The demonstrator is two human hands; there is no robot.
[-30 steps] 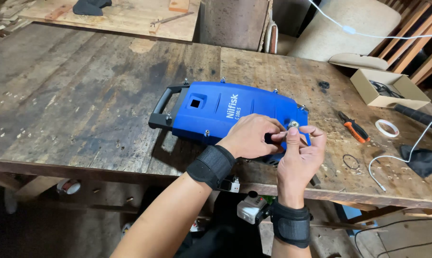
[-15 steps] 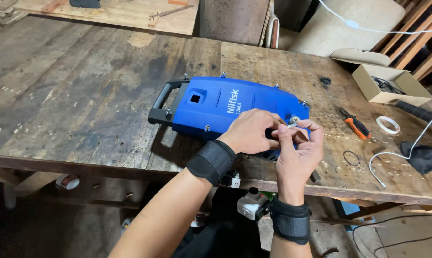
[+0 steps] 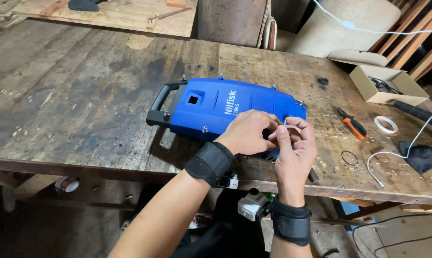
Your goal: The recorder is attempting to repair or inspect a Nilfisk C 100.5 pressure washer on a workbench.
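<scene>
Both hands were at the near right corner of the blue plastic housing (image 3: 225, 107), lying flat on the wooden bench (image 3: 82, 95), black handle (image 3: 161, 102) pointing left. Left hand (image 3: 247, 131) was curled over the housing's near edge, fingers closed round smth underneath; can't tell what. Right hand (image 3: 292, 148) pinched a small metal piece (image 3: 285, 123) betw thumb and forefinger, right at the corner. Too small to say if screw or clip.

My read on doing it well: keep the left hand bracing the shell so it doesn't slide, hold the small part square to the corner, no side load. Screws (image 3: 204, 129) stood proud around the rim, so the cover prob wasn't clamped down; easy to shift it.

Edges/room: the housing's near corner sat close to the bench's front edge, so a dropped part would likely go to the floor. Plenty of bare bench to the left and behind. Right side busier: orange-handled pliers (image 3: 352, 125), tape roll (image 3: 385, 124), black ring (image 3: 349, 157), white cable (image 3: 392, 155), black cloth (image 3: 423, 156), open cardboard box (image 3: 385, 83) further back. Elbow swing to the right looked limited.
</scene>
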